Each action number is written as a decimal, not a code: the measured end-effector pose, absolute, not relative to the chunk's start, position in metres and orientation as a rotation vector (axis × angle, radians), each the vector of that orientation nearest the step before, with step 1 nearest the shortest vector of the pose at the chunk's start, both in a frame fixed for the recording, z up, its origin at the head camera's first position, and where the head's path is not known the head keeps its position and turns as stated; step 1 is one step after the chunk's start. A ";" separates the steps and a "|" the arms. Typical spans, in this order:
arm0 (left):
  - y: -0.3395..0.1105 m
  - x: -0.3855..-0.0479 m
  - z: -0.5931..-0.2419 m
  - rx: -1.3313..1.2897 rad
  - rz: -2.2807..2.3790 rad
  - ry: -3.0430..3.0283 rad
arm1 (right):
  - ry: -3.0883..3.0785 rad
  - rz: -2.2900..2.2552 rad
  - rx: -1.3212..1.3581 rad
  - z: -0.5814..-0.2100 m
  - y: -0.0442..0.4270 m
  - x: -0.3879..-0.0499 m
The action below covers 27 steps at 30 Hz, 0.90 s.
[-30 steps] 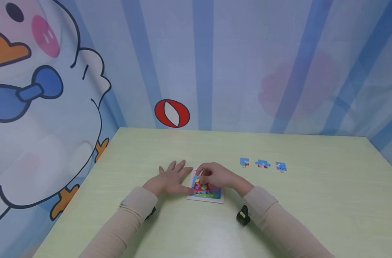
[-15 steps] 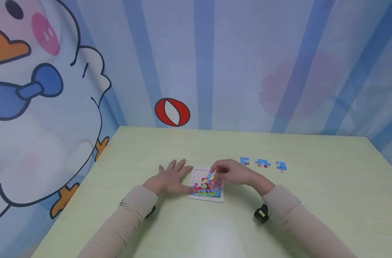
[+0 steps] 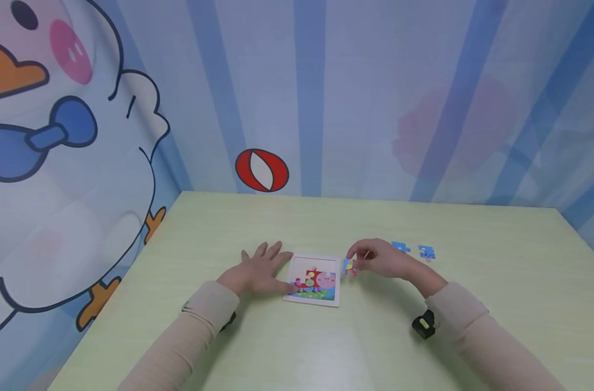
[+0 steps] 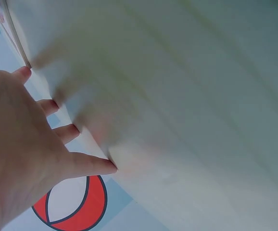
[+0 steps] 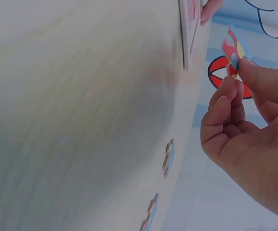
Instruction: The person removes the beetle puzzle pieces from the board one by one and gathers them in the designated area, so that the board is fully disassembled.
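A small jigsaw tray with a pale rim [image 3: 310, 303] lies on the table; its lower part holds fitted pieces with a pink pig in red, and bare board shows along the top. My left hand [image 3: 258, 274] rests with fingers spread at the tray's left side, thumb over its lower left edge. Just right of the tray, my right hand [image 3: 382, 259] pinches a blue, yellow and red jigsaw piece [image 3: 349, 266] between thumb and fingers. In the right wrist view this piece [image 5: 236, 50] is held above the table, tilted.
Two loose blue jigsaw pieces, one [image 3: 400, 247] partly behind my right hand and another [image 3: 426, 252] beyond it, lie to the right. A patterned curtain [image 3: 355, 108] with a printed duck and ball hangs behind the table's [image 3: 497, 260] far edge.
My right hand has lifted the jigsaw piece off the tray and carried it right, past the rim. It now covers one loose piece seen earlier. My left hand has stayed in place.
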<state>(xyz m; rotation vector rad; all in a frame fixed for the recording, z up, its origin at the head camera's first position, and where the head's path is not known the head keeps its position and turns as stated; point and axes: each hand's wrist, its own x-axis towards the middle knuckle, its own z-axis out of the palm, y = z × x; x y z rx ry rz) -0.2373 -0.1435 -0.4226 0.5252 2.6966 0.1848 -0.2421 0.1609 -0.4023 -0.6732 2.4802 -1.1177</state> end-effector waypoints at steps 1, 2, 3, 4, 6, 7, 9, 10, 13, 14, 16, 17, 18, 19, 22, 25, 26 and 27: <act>-0.143 -0.237 -0.422 0.524 0.189 2.696 | 2.483 -1.111 -0.666 -0.403 0.163 -0.242; -0.143 -0.237 -0.422 0.523 0.192 2.695 | 2.483 -1.111 -0.655 -0.403 0.166 -0.242; -0.143 -0.237 -0.422 0.523 0.194 2.696 | 2.485 -1.106 -0.646 -0.404 0.168 -0.243; -0.143 -0.237 -0.422 0.523 0.195 2.696 | 2.485 -1.104 -0.639 -0.405 0.170 -0.243; -0.143 -0.237 -0.422 0.524 0.194 2.697 | 2.488 -1.102 -0.634 -0.407 0.174 -0.244; -0.143 -0.237 -0.422 0.525 0.192 2.698 | 2.486 -1.107 -0.627 -0.408 0.176 -0.244; -0.144 -0.237 -0.422 0.526 0.188 2.700 | 2.481 -1.117 -0.627 -0.409 0.179 -0.244; -0.144 -0.237 -0.422 0.524 0.188 2.700 | 2.479 -1.123 -0.632 -0.410 0.180 -0.244; -0.143 -0.237 -0.422 0.520 0.187 2.700 | 2.479 -1.124 -0.631 -0.411 0.183 -0.244; -0.143 -0.237 -0.422 0.520 0.186 2.700 | 2.482 -1.120 -0.635 -0.411 0.184 -0.243; -0.143 -0.237 -0.422 0.521 0.183 2.700 | 2.486 -1.113 -0.630 -0.411 0.185 -0.243; -0.143 -0.237 -0.422 0.523 0.180 2.701 | 2.491 -1.107 -0.628 -0.411 0.186 -0.243; -0.143 -0.237 -0.422 0.523 0.179 2.702 | 2.498 -1.099 -0.628 -0.411 0.186 -0.242; -0.143 -0.237 -0.422 0.525 0.178 2.702 | 2.504 -1.090 -0.630 -0.411 0.187 -0.242; -0.143 -0.237 -0.421 0.526 0.185 2.700 | 2.535 -1.052 -0.617 -0.412 0.188 -0.243; -0.143 -0.236 -0.421 0.526 0.195 2.699 | 2.570 -1.012 -0.601 -0.413 0.189 -0.244; -0.143 -0.236 -0.421 0.526 0.198 2.699 | 2.580 -1.002 -0.594 -0.413 0.190 -0.244; -0.143 -0.236 -0.421 0.525 0.199 2.699 | 2.587 -0.993 -0.586 -0.413 0.190 -0.244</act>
